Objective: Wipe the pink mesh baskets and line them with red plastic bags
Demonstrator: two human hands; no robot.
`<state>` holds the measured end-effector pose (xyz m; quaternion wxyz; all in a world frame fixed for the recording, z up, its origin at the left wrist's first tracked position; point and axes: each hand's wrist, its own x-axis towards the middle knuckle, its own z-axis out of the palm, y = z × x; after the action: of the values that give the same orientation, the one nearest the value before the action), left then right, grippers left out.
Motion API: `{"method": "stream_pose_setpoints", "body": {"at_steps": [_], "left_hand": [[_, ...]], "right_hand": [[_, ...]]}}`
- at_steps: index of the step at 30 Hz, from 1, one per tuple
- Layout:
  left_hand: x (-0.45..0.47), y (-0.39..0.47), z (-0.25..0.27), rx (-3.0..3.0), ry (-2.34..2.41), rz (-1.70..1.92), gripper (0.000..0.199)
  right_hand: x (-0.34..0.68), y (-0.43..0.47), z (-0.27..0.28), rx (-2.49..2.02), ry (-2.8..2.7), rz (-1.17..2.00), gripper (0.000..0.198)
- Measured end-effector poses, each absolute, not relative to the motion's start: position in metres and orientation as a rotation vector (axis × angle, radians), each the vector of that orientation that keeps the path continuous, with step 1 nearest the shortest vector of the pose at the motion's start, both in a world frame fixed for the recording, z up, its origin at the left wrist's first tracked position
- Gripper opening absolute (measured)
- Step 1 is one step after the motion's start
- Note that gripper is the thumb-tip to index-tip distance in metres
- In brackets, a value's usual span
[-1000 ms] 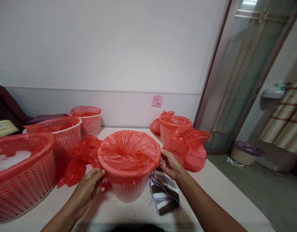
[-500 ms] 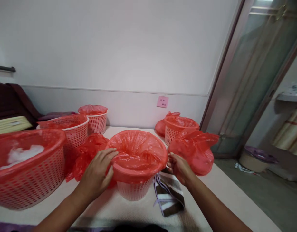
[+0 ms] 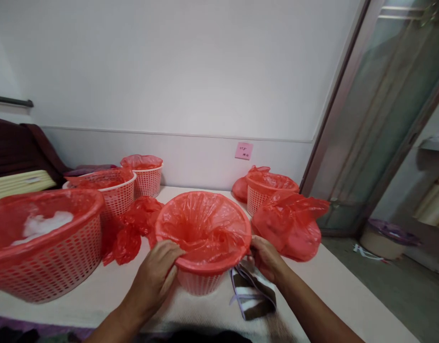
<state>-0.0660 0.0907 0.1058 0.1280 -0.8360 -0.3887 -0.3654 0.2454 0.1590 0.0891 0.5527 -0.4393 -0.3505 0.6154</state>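
A white plastic basket (image 3: 200, 284) with perforated sides stands in front of me, lined with a red plastic bag (image 3: 205, 221) that folds down over its rim. My left hand (image 3: 161, 267) is closed on the bag at the near left rim, fingertips over the edge. At the right rim my right hand (image 3: 264, 257) grips the bag's edge, fingertips partly hidden. Under that side lies a folded striped cloth (image 3: 253, 295) in brown and white. Left of the basket is a crumpled red bag (image 3: 124, 240).
At left stands a large lined basket (image 3: 73, 257) with white material inside; two smaller lined baskets (image 3: 117, 197) (image 3: 150, 180) are behind it. On the right are another lined basket (image 3: 255, 200) and a filled red bag (image 3: 291, 228). The table (image 3: 330, 295) ends at right above the floor.
My left hand has moved right and down onto the near left rim. My right hand has closed on the bag's edge. The bag now lies more open inside the basket, its near fold lowered.
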Motion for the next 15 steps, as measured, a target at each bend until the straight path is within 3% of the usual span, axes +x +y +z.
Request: {"method": "stream_pose_setpoints", "body": {"at_steps": [4,7,9,12,15], "left_hand": [[-0.056,0.064,0.096,-2.326,-1.079,-1.119,0.027],[-0.045,0.049,0.093,-2.237,-0.964,-1.150,0.023],[-0.035,0.041,0.092,-2.189,-0.888,-1.160,0.023],[-0.022,0.032,0.091,-2.123,-0.833,-1.186,0.028],[-0.017,0.025,0.087,-2.073,-0.828,-1.217,0.032]], "right_hand": [[0.266,0.154,0.102,-1.119,-0.804,1.116,0.009],[0.268,0.137,0.143,-1.115,-0.836,0.821,0.018],[0.251,0.118,0.176,-1.073,-1.140,0.679,0.018],[0.209,0.093,0.202,-1.052,-1.854,0.596,0.011],[0.172,0.089,0.180,-1.177,-2.215,0.813,0.008]]}}
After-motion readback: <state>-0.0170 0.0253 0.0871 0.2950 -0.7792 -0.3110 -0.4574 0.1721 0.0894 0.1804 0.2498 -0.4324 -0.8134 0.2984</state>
